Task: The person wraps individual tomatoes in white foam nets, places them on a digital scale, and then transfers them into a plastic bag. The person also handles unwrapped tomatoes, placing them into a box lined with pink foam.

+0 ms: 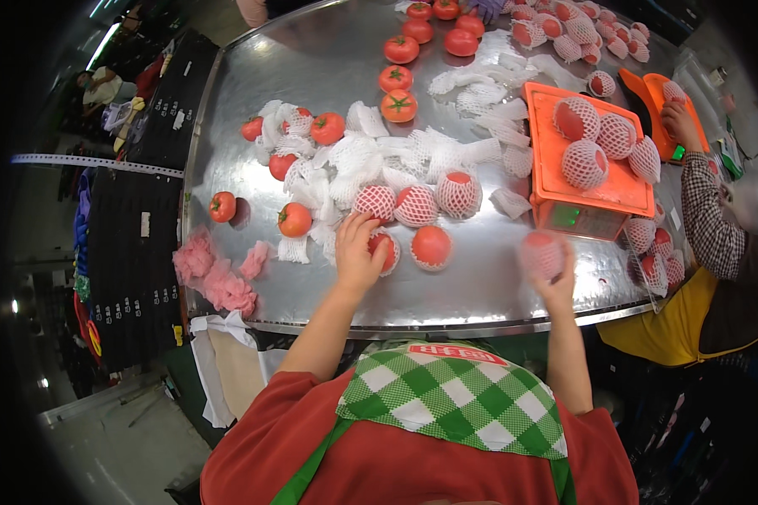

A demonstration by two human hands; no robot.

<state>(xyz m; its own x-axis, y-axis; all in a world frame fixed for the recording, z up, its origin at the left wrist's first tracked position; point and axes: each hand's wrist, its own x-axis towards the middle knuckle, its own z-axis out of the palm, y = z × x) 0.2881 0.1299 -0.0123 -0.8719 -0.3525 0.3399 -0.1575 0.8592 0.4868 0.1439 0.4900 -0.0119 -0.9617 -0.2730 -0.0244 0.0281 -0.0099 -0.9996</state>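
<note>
My left hand (357, 252) rests on a tomato in a white foam net (388, 251), its fingers curled over the fruit's left side. Just right of it sits another netted tomato (431, 247), and several more netted ones (417, 206) stand behind. My right hand (557, 278), blurred, holds a netted tomato (541, 255) over the metal table, in front of the orange scale (581, 218). Several netted tomatoes (585, 164) lie on the scale's tray. A heap of white foam nets (360, 165) and bare tomatoes (294, 219) fill the middle and left.
Pink crumpled netting (218, 278) lies at the table's left edge (192, 158). At the right, a co-worker's hand (682, 125) touches a netted tomato by a second orange scale (660, 95). A purple-gloved hand (489, 9) is at the far edge, near a netted tomato pile (575, 28).
</note>
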